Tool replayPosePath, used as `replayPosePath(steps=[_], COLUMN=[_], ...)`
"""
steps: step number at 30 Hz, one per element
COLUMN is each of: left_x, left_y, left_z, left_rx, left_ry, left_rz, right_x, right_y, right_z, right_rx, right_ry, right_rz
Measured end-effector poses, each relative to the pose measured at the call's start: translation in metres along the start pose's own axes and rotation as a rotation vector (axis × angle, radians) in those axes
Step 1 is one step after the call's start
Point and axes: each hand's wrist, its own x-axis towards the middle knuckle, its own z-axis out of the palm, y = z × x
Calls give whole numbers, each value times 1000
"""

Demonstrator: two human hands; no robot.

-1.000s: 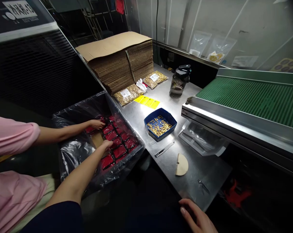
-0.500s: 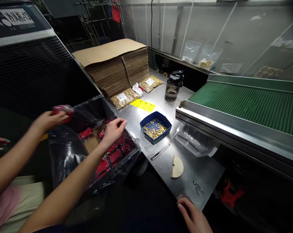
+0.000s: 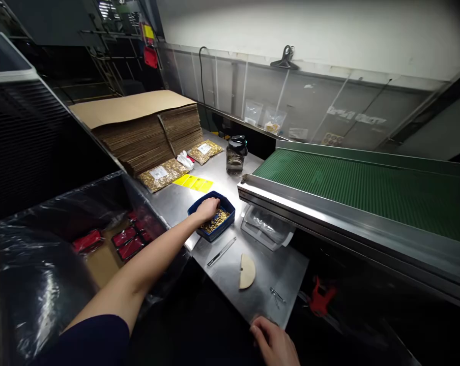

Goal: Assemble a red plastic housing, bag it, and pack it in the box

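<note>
Left hand (image 3: 208, 209) cupped, fingers together, down in the tray (image 3: 212, 222) mid-table, on the gold bits (image 3: 217, 220). Better to pinch few, lift slowly. Right hand (image 3: 275, 344) flat, empty, at the near edge.

- Light is falling from above onto the steel table (image 3: 230, 264), leaving a pale glare near the blue tray (image 3: 211, 222).
- Darkness is swallowing the left machine, the floor and the corners.
- Straight edges are bowing toward the frame's borders.
- The plastic bin liner (image 3: 35, 284) is catching soft reflections.
</note>
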Motion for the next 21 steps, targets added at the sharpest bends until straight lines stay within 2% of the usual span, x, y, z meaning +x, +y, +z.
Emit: replayPosePath(steps=[14, 21], left_x=[17, 19], left_y=[-17, -19], left_z=[2, 8], left_rx=[126, 157], left_ry=[-161, -186], left_rz=[-103, -53], right_x=[0, -2], right_y=[-4, -8], right_z=[-10, -12], right_rx=[91, 124], right_ry=[-1, -7], right_rz=[-22, 0])
